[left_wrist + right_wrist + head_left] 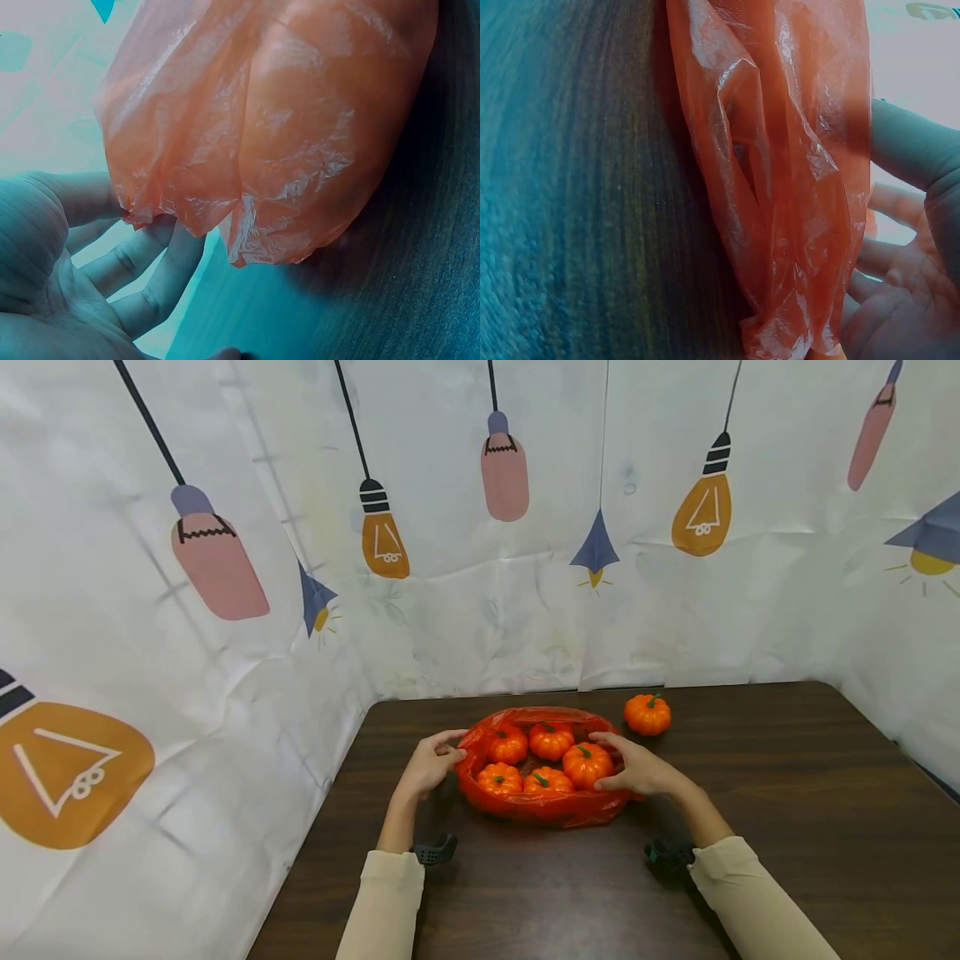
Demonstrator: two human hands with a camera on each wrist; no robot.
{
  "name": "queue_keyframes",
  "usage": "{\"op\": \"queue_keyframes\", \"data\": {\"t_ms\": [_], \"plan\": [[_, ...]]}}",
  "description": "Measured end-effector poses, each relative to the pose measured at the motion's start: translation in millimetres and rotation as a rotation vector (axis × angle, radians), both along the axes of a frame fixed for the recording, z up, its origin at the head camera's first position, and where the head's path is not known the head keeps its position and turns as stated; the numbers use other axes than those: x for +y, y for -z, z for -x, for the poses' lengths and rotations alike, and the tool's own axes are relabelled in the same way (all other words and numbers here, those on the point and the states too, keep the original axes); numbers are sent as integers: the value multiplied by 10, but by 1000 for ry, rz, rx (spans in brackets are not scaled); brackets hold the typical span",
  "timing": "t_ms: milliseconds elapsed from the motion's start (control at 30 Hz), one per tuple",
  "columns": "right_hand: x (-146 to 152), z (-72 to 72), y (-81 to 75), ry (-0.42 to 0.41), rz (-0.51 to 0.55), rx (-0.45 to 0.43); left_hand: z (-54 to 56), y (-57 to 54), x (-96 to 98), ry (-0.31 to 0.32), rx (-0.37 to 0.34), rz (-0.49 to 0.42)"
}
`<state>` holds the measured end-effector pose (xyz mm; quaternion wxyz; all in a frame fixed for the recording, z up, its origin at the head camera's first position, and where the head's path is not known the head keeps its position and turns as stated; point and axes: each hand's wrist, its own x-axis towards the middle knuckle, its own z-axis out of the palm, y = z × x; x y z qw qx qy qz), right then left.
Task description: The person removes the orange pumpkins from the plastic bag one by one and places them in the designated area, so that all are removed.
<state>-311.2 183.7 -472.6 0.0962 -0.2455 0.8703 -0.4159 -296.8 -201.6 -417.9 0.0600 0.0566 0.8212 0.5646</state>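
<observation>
A red plastic bag (540,810) lies wide-mouthed on the table, its rim spread into an oval. Several small, shiny orange pumpkins with green stems sit inside, among them one at the back (551,741). My left hand (429,766) pinches the bag's left rim; in the left wrist view its fingers (124,270) meet the crinkled edge. My right hand (637,766) reaches over the right rim, thumb and fingers around the rightmost pumpkin (587,766). From the right wrist, the bag's wall (780,165) hides that pumpkin and the fingertips.
One more pumpkin (647,715) stands on the dark wood table (787,810), behind my right hand near the back edge. A white sheet (465,635) printed with hanging lamps encloses the table at the back and both sides.
</observation>
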Motion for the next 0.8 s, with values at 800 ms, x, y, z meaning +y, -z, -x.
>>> {"op": "queue_keyframes", "data": {"t_ms": [800], "plan": [[49, 8, -30, 29, 7, 61, -2, 1, -4, -5, 0, 15]]}}
